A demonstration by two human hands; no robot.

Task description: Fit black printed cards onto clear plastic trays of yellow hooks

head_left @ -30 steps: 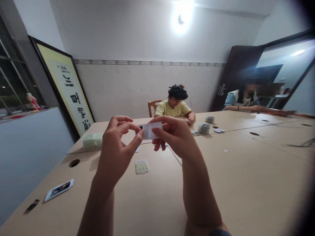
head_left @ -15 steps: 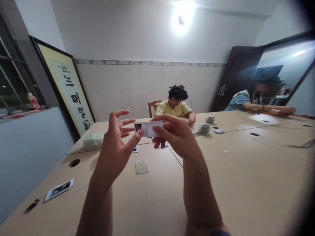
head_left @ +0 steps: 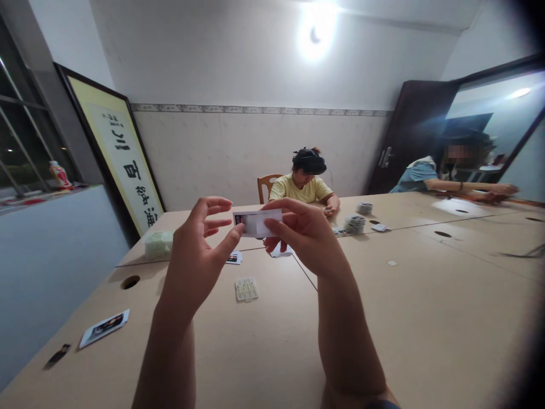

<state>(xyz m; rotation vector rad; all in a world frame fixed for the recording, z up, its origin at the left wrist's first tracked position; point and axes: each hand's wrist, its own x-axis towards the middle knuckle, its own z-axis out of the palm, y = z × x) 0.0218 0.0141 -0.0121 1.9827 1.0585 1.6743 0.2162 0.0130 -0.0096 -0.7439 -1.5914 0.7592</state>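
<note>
Held up above the table is a small white card (head_left: 252, 224) with a dark printed picture at its left end. My right hand (head_left: 300, 233) pinches its right part between thumb and fingers. At the card's left end is my left hand (head_left: 204, 241), fingers spread apart, its thumb tip at the printed corner; the other fingers stand off the card. Below on the table lies a clear plastic case (head_left: 246, 289) with yellowish-green slim pieces inside. Partly behind my hands are a printed photo card (head_left: 234, 258) and some white paper (head_left: 281, 253).
On the left lie a photo card stack (head_left: 104, 328), a small dark strip (head_left: 58, 356) and a pale green pack (head_left: 158, 244). Card stacks (head_left: 354, 224) stand farther right, near a white square (head_left: 392, 263). Two people sit across the table (head_left: 272, 352). Cable holes (head_left: 130, 282) pierce the tabletop.
My left hand has drawn slightly left and its thumb has slid toward the card's left edge. My right hand keeps its pinch on the card almost unmoved.
</note>
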